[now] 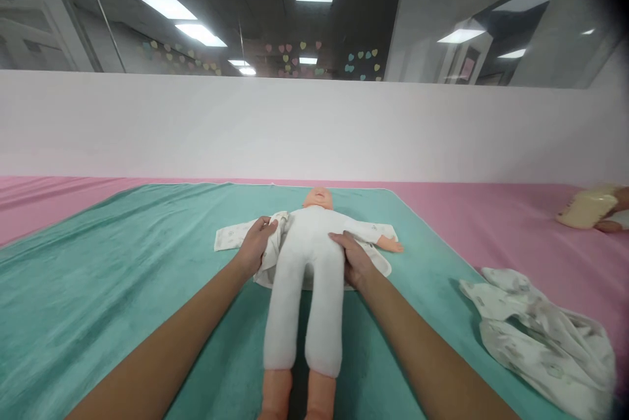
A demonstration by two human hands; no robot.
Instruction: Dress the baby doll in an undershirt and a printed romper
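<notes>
A baby doll (314, 243) with a white cloth body lies on its back, head away from me and bare feet towards me. Spread beneath it is a small white printed shirt (233, 235), its sleeves reaching out to both sides. The doll's arm on the right lies along one sleeve, with the hand out past the cuff. At the doll's left-hand side, my left hand (256, 246) is closed on bunched shirt cloth. My right hand (354, 259) grips the doll's hip, thumb on top; its other fingers are mostly hidden.
A teal blanket (196, 315) covers the pink surface (442, 210). Crumpled white printed baby clothing (545, 341) lies at the right. Beyond it, a yellowish object (587, 209) touches another doll-like form at the edge. A white wall (295, 125) with windows rises behind.
</notes>
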